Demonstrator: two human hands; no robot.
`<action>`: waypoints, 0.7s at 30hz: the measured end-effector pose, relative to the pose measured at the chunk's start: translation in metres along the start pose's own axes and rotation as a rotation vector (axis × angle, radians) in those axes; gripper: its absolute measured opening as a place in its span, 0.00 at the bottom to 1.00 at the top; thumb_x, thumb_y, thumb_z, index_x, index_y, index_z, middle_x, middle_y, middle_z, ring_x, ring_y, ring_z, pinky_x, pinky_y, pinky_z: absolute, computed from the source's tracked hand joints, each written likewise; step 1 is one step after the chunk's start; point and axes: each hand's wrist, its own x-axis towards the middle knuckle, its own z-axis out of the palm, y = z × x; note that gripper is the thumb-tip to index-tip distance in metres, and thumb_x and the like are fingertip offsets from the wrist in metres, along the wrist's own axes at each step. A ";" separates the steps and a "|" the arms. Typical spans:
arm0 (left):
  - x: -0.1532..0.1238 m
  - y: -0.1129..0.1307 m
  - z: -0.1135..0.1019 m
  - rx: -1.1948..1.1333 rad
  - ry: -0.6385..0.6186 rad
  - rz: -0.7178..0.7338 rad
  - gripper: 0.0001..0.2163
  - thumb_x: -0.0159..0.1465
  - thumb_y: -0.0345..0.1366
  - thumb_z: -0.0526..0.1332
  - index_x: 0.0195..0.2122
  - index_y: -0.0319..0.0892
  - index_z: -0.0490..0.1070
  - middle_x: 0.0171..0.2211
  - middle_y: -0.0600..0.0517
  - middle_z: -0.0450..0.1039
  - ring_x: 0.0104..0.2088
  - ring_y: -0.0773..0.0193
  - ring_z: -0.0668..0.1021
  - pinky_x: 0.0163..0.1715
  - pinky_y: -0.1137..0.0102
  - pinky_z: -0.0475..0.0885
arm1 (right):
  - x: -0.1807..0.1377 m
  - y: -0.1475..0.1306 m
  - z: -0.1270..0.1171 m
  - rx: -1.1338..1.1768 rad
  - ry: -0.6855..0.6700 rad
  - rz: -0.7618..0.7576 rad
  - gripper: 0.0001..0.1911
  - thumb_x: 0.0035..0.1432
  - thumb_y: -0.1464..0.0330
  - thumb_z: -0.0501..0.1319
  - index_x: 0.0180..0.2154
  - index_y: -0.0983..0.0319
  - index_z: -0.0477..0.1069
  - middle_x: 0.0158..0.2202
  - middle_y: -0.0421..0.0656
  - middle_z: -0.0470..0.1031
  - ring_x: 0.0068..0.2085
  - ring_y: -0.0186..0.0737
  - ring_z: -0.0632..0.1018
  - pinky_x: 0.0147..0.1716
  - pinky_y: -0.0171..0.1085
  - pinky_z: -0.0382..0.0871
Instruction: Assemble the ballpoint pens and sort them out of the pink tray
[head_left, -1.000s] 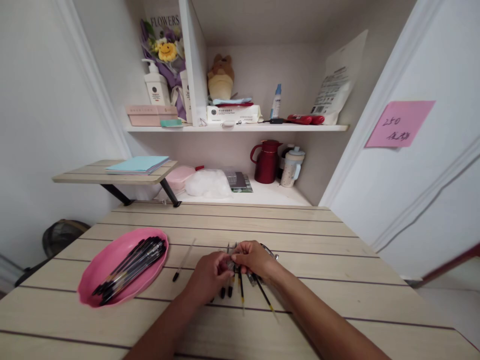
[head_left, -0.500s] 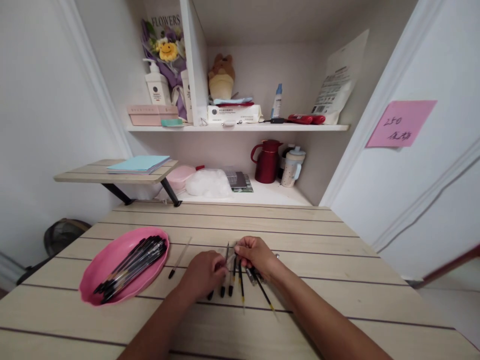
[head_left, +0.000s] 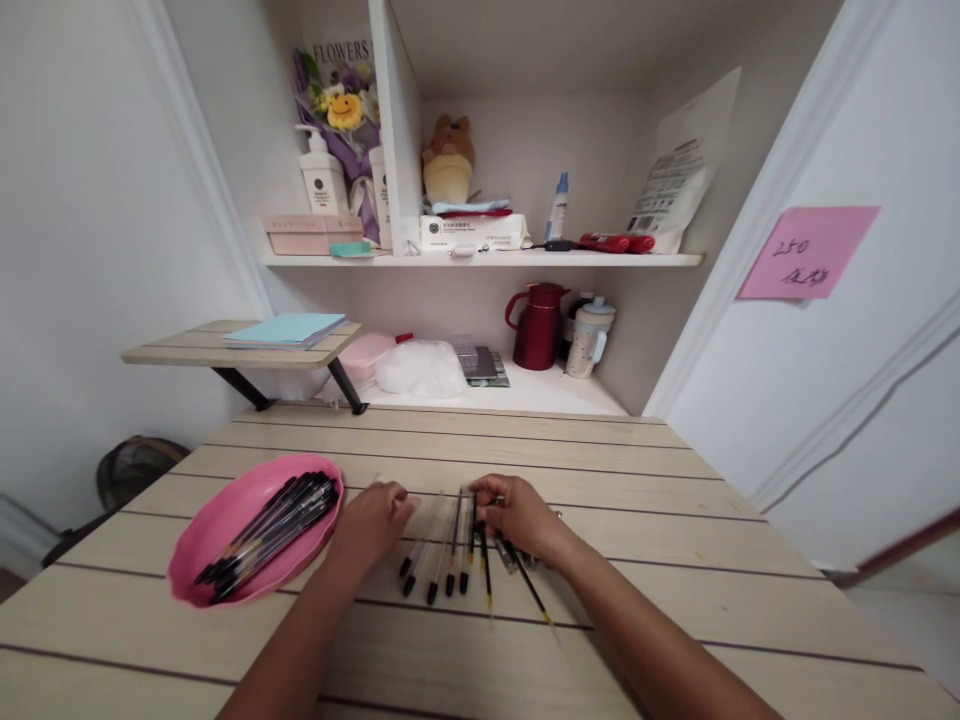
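My left hand [head_left: 375, 520] is over the table beside the pink bowl, thumb and fingers apart. It covers most of a clear pen barrel, whose tip shows behind the fingers. My right hand [head_left: 516, 512] is pinched at the upper end of a dark pen refill [head_left: 472, 530]; the exact grip is partly hidden. Between the hands lie several clear pen barrels [head_left: 435, 555] with black ends toward me. Below my right hand lie more black refills with yellow parts [head_left: 531, 583] and small silvery pieces [head_left: 504, 552].
The pink bowl [head_left: 184, 545], with a bundle of black pens [head_left: 277, 530] in it, stands at left. Behind it is a small raised shelf [head_left: 172, 345] on black legs. A red jug [head_left: 537, 330] and a lidded cup [head_left: 589, 340] stand in the cabinet at the back.
My left hand has moved left, away from my right hand, to the single barrel near the bowl. More barrels between the hands are now uncovered. My right hand stays nearly in place.
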 end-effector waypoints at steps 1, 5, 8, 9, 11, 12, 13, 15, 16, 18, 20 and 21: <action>0.000 -0.002 0.000 0.050 0.052 -0.014 0.15 0.59 0.41 0.47 0.38 0.40 0.69 0.36 0.45 0.71 0.39 0.60 0.71 0.40 0.69 0.60 | 0.000 -0.001 -0.002 -0.009 0.029 -0.004 0.14 0.43 0.74 0.55 0.35 0.61 0.69 0.27 0.37 0.69 0.19 0.28 0.69 0.16 0.28 0.58; -0.001 -0.009 0.008 0.209 0.086 -0.105 0.22 0.58 0.38 0.49 0.51 0.32 0.59 0.49 0.35 0.62 0.51 0.50 0.63 0.49 0.59 0.54 | 0.001 -0.005 -0.017 -0.035 0.102 0.020 0.08 0.46 0.71 0.55 0.31 0.64 0.69 0.22 0.38 0.67 0.18 0.29 0.69 0.16 0.28 0.57; -0.002 -0.008 0.021 0.210 -0.004 -0.207 0.24 0.58 0.35 0.49 0.56 0.31 0.52 0.55 0.31 0.52 0.54 0.44 0.58 0.47 0.54 0.55 | 0.003 -0.006 -0.026 -0.037 0.131 0.028 0.07 0.46 0.70 0.56 0.29 0.64 0.70 0.22 0.38 0.68 0.18 0.29 0.69 0.16 0.28 0.58; -0.002 -0.006 0.025 0.195 -0.023 -0.215 0.25 0.58 0.33 0.48 0.56 0.30 0.50 0.56 0.31 0.51 0.55 0.44 0.58 0.47 0.54 0.55 | 0.003 -0.005 -0.027 -0.042 0.140 0.035 0.07 0.46 0.70 0.56 0.29 0.64 0.70 0.22 0.38 0.69 0.18 0.29 0.69 0.16 0.29 0.58; -0.002 0.000 0.032 0.148 -0.057 -0.169 0.25 0.57 0.29 0.47 0.57 0.27 0.49 0.56 0.31 0.51 0.56 0.48 0.56 0.50 0.58 0.54 | 0.005 -0.003 -0.028 -0.056 0.147 0.046 0.07 0.46 0.70 0.56 0.29 0.64 0.70 0.21 0.38 0.69 0.18 0.30 0.69 0.16 0.29 0.58; -0.002 0.004 0.034 0.118 -0.072 -0.131 0.26 0.56 0.27 0.47 0.57 0.25 0.48 0.56 0.31 0.51 0.57 0.50 0.55 0.52 0.61 0.53 | 0.005 -0.003 -0.028 -0.064 0.147 0.045 0.07 0.45 0.69 0.56 0.29 0.64 0.70 0.21 0.38 0.69 0.18 0.30 0.69 0.16 0.29 0.57; -0.002 0.008 0.034 0.089 -0.076 -0.090 0.26 0.55 0.27 0.47 0.56 0.24 0.49 0.56 0.32 0.52 0.57 0.53 0.55 0.53 0.63 0.53 | 0.006 -0.002 -0.028 -0.071 0.146 0.040 0.07 0.45 0.70 0.56 0.28 0.64 0.70 0.21 0.38 0.69 0.18 0.30 0.69 0.16 0.29 0.58; -0.002 0.013 0.030 0.051 -0.046 -0.023 0.26 0.55 0.27 0.47 0.56 0.26 0.51 0.56 0.36 0.54 0.57 0.57 0.57 0.53 0.67 0.54 | 0.006 -0.001 -0.028 -0.086 0.144 0.026 0.07 0.45 0.70 0.56 0.28 0.64 0.71 0.21 0.38 0.70 0.18 0.30 0.69 0.17 0.30 0.59; -0.001 0.012 0.024 0.046 -0.014 -0.004 0.25 0.55 0.28 0.47 0.56 0.28 0.52 0.56 0.38 0.55 0.56 0.58 0.58 0.53 0.68 0.54 | 0.006 -0.001 -0.029 -0.094 0.145 0.022 0.06 0.45 0.70 0.56 0.27 0.64 0.71 0.21 0.39 0.70 0.18 0.30 0.69 0.18 0.30 0.59; 0.000 0.002 0.005 0.062 0.063 -0.010 0.24 0.55 0.29 0.47 0.55 0.31 0.53 0.56 0.40 0.56 0.56 0.59 0.59 0.53 0.66 0.54 | 0.006 -0.001 -0.030 -0.100 0.154 0.021 0.06 0.45 0.70 0.56 0.27 0.63 0.70 0.22 0.39 0.71 0.18 0.31 0.70 0.19 0.30 0.60; 0.000 -0.020 -0.018 0.101 0.139 -0.085 0.24 0.55 0.28 0.45 0.54 0.29 0.54 0.54 0.36 0.57 0.55 0.53 0.59 0.52 0.60 0.54 | 0.007 0.000 -0.032 -0.091 0.163 0.023 0.06 0.45 0.70 0.56 0.27 0.63 0.70 0.23 0.39 0.71 0.19 0.31 0.70 0.20 0.31 0.61; 0.001 -0.033 -0.030 0.127 0.170 -0.152 0.22 0.55 0.29 0.45 0.52 0.28 0.57 0.51 0.33 0.61 0.52 0.49 0.63 0.49 0.56 0.57 | 0.008 0.001 -0.032 -0.083 0.169 0.023 0.06 0.45 0.70 0.56 0.27 0.63 0.70 0.23 0.39 0.71 0.19 0.31 0.70 0.20 0.31 0.62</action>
